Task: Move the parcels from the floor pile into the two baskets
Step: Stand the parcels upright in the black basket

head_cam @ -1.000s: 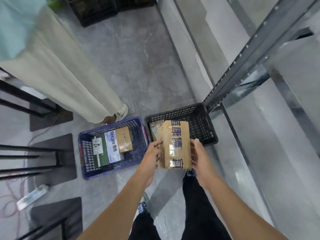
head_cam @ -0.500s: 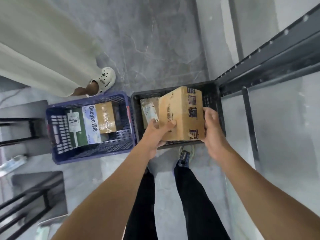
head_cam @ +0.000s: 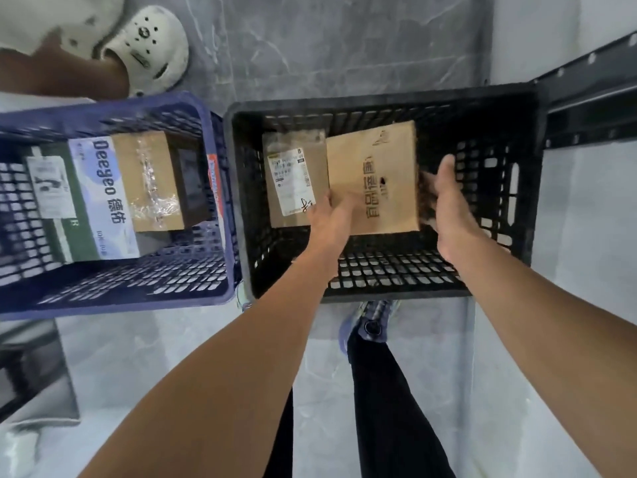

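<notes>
The cardboard box (head_cam: 375, 177), earlier held above the black basket (head_cam: 482, 108), now sits lowered inside it, just beside the labelled parcel (head_cam: 293, 181). Left hand (head_cam: 331, 215) still grips its left edge; right hand (head_cam: 448, 208) has shifted to its right side, fingers blurred.

Brown box (head_cam: 374, 177), top face: big dark Chinese chars printed sideways. I make out 德 and 康, rest unsure. Small logo mark near its far edge, can't read.

Flat parcel (head_cam: 300, 143) beside it in black basket (head_cam: 379, 101): white shipping label (head_cam: 291, 181) w/ a "B" just above its far corner. The fine print and barcode area are too small to read. Black handwritten scrawl at the label's near end, illegible.

Blue basket (head_cam: 103, 108): white-blue pack (head_cam: 103, 198) reads "Deeyeo" + 德佑, sideways. Green box (head_cam: 65, 236) next to it has a white label (head_cam: 51, 188), print too blurry. Orange sticker (head_cam: 214, 181) on the blue basket's right wall, txt too small.
</notes>
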A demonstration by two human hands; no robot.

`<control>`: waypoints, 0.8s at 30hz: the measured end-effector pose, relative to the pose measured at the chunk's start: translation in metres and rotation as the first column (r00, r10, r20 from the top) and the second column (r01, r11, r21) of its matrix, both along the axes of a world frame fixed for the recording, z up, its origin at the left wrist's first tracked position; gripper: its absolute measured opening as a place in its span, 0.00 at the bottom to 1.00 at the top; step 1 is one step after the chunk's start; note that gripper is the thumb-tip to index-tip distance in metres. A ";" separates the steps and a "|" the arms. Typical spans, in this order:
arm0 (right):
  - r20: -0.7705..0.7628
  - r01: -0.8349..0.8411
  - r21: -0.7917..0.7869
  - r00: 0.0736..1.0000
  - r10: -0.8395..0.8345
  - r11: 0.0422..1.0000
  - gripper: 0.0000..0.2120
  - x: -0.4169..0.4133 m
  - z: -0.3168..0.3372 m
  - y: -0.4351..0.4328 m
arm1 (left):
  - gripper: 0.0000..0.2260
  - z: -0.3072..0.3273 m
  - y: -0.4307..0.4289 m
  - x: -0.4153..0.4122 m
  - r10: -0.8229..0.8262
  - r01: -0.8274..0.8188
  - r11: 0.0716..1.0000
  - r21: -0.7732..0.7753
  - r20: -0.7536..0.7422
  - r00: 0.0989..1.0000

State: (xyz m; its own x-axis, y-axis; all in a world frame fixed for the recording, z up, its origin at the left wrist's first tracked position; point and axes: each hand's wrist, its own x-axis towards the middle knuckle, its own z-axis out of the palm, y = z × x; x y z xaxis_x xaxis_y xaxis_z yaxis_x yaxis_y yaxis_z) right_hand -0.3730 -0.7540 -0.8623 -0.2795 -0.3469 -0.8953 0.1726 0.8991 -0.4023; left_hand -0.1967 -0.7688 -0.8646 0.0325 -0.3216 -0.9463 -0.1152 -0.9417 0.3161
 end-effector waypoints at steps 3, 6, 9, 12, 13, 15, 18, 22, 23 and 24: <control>-0.003 0.011 0.022 1.000 -0.011 1.000 0.53 -0.010 -0.040 -0.007 | 0.49 -0.032 -0.004 -0.006 -0.013 0.014 1.000 0.009 -0.017 1.000; -0.003 0.001 0.038 1.000 -0.001 0.999 0.55 -0.014 -0.063 -0.016 | 0.41 -0.051 -0.011 -0.013 -0.066 0.066 0.998 -0.010 -0.017 0.998; 0.005 0.004 0.023 1.000 -0.004 1.000 0.43 -0.011 -0.073 -0.023 | 0.32 -0.062 -0.021 -0.016 -0.107 0.109 0.992 -0.069 0.032 0.994; 0.033 -0.019 0.015 0.999 0.018 1.000 0.44 -0.009 -0.088 -0.023 | 0.27 -0.073 -0.024 -0.013 -0.207 0.219 0.969 -0.117 0.104 0.973; 0.047 -0.027 0.012 0.999 0.027 1.000 0.44 -0.007 -0.093 -0.022 | 0.29 -0.075 -0.024 -0.013 -0.232 0.247 0.961 -0.128 0.117 0.966; 0.066 -0.045 0.006 0.997 0.045 0.999 0.46 -0.004 -0.101 -0.020 | 0.33 -0.079 -0.021 -0.012 -0.289 0.309 0.940 -0.147 0.143 0.947; 0.087 -0.039 -0.016 0.995 0.040 0.999 0.38 -0.001 -0.105 -0.021 | 0.31 -0.082 -0.015 -0.011 -0.349 0.380 0.911 -0.160 0.191 0.917; 0.076 -0.083 -0.023 0.994 0.084 0.996 0.31 -0.004 -0.114 -0.020 | 0.35 -0.079 -0.013 -0.014 -0.363 0.400 0.901 -0.167 0.216 0.907; 0.053 -0.109 -0.023 0.993 0.110 0.994 0.31 -0.004 -0.115 -0.020 | 0.38 -0.078 -0.014 -0.015 -0.378 0.420 0.891 -0.174 0.230 0.897; 0.025 -0.131 -0.018 0.991 0.131 0.991 0.32 -0.005 -0.116 -0.020 | 0.40 -0.076 -0.013 -0.015 -0.399 0.443 0.878 -0.181 0.235 0.886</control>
State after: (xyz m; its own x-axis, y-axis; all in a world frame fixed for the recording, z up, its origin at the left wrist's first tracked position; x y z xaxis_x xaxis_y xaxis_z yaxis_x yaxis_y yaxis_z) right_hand -0.3783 -0.7743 -0.9788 -0.2070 -0.3935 -0.8957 0.0647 0.9080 -0.4139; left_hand -0.2121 -0.7821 -0.9409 0.0131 -0.5457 -0.8379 -0.5621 -0.6971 0.4452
